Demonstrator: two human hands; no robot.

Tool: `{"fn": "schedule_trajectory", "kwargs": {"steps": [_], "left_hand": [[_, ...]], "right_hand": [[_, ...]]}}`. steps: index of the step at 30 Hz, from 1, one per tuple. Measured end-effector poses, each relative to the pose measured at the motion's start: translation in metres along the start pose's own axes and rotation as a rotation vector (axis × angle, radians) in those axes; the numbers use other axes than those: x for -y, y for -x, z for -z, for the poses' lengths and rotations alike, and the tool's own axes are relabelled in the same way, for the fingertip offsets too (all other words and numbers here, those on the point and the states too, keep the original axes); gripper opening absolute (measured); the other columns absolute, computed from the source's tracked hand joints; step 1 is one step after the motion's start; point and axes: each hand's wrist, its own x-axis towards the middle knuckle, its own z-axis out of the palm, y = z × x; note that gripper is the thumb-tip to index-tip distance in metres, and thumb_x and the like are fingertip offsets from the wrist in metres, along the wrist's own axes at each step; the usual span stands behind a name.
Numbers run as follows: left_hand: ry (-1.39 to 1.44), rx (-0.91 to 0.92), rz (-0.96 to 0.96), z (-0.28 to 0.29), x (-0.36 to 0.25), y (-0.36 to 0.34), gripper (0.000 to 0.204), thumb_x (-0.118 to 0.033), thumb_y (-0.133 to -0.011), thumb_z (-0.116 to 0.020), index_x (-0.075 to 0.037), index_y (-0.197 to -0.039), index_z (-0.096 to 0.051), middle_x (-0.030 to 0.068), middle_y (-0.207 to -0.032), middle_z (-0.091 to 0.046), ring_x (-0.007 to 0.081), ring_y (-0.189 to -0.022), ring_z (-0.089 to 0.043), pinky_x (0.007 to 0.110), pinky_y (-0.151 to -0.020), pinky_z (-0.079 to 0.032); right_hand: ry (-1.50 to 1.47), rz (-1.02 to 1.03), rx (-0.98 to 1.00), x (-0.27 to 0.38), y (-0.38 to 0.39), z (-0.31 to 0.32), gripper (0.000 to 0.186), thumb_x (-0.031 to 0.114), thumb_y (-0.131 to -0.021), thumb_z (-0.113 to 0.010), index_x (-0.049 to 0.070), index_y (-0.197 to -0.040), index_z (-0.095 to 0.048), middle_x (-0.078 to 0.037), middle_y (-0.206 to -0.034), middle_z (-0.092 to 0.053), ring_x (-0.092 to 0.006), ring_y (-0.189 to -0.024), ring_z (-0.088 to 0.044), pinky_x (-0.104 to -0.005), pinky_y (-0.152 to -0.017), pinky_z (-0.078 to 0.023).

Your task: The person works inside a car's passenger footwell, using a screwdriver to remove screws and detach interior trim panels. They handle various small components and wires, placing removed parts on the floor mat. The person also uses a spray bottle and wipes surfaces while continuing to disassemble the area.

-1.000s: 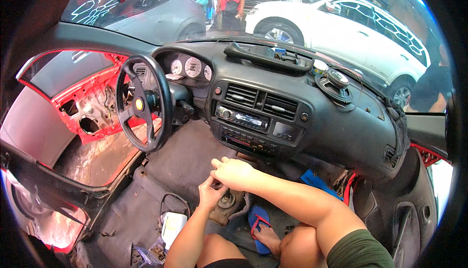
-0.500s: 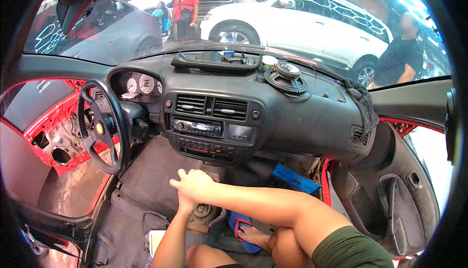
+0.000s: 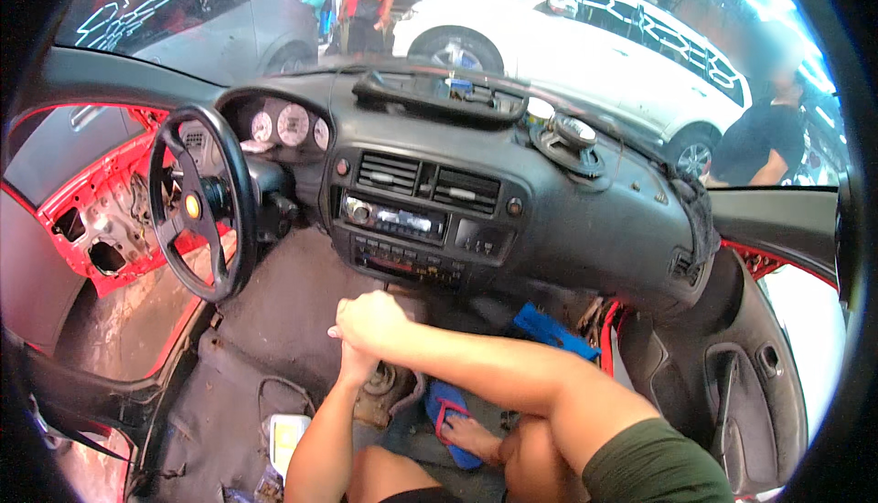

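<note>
My right hand lies closed over my left hand, above the bare floor between the steering wheel and the centre console. Their fingers overlap, and whatever they may hold is hidden. Just below and beside my hands is a gear lever base, a dirty metal fitting in the floor, partly covered by my left wrist. Ahead of my hands is the black centre console with a car stereo and air vents above it. My foot in a blue flip-flop rests on the floor right of the lever base.
A black steering wheel stands at left. On the dashboard lie a round speaker and a black trim panel. A blue case sits in the right footwell. A yellow-and-white box is by my left forearm. People stand outside.
The fingers that stuck out to the left are now folded in, and my hands sit closer together. The whole view has shifted slightly, with the dashboard appearing further right.
</note>
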Motion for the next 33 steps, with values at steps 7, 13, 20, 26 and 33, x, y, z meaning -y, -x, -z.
{"fn": "schedule_trajectory", "kwargs": {"steps": [7, 13, 20, 26, 33], "left_hand": [[-0.026, -0.001, 0.030, 0.002, -0.051, 0.001, 0.044, -0.016, -0.089, -0.074, 0.000, -0.129, -0.061, 0.0165, -0.130, -0.066, 0.0259, -0.120, -0.063, 0.043, -0.099, -0.050], [0.047, -0.042, -0.023, -0.002, -0.034, 0.002, 0.038, -0.017, -0.087, -0.077, 0.001, -0.120, -0.068, 0.0149, -0.117, -0.073, 0.0262, -0.110, -0.068, 0.041, -0.092, -0.054], [-0.107, -0.071, -0.070, -0.002, -0.031, -0.003, 0.040, -0.014, -0.085, -0.079, 0.001, -0.120, -0.066, 0.0154, -0.112, -0.073, 0.0245, -0.106, -0.069, 0.039, -0.092, -0.053], [0.036, -0.055, 0.014, 0.007, -0.027, -0.003, 0.036, -0.009, -0.082, -0.081, 0.002, -0.114, -0.069, 0.0132, -0.110, -0.075, 0.0209, -0.101, -0.070, 0.038, -0.088, -0.054], [0.060, -0.059, 0.102, 0.004, -0.052, 0.001, 0.034, -0.010, -0.083, -0.081, 0.003, -0.113, -0.071, 0.0132, -0.108, -0.076, 0.0195, -0.106, -0.070, 0.037, -0.092, -0.053]], "right_hand": [[0.011, 0.208, 0.227, -0.022, -0.001, 0.022, 0.032, 0.031, -0.096, -0.062, 0.004, -0.109, -0.071, -0.021, -0.107, -0.068, -0.0355, -0.094, -0.074, -0.0457, -0.077, -0.060], [0.068, 0.264, 0.088, -0.032, 0.001, 0.008, 0.038, 0.039, -0.090, -0.070, 0.006, -0.110, -0.069, -0.018, -0.101, -0.071, -0.0342, -0.087, -0.075, -0.0436, -0.073, -0.060], [0.015, 0.358, -0.129, -0.035, 0.002, 0.004, 0.046, 0.047, -0.089, -0.071, 0.004, -0.106, -0.074, -0.016, -0.094, -0.073, -0.0340, -0.082, -0.075, -0.0448, -0.068, -0.060], [0.066, 0.433, -0.300, -0.036, 0.010, 0.028, 0.031, 0.028, -0.093, -0.064, 0.009, -0.116, -0.073, -0.016, -0.095, -0.077, -0.0290, -0.085, -0.077, -0.0406, -0.072, -0.060], [0.046, 0.289, -0.303, -0.036, 0.010, 0.023, 0.025, 0.027, -0.089, -0.068, 0.006, -0.092, -0.080, -0.012, -0.086, -0.079, -0.0280, -0.083, -0.078, -0.0408, -0.072, -0.060]]}}
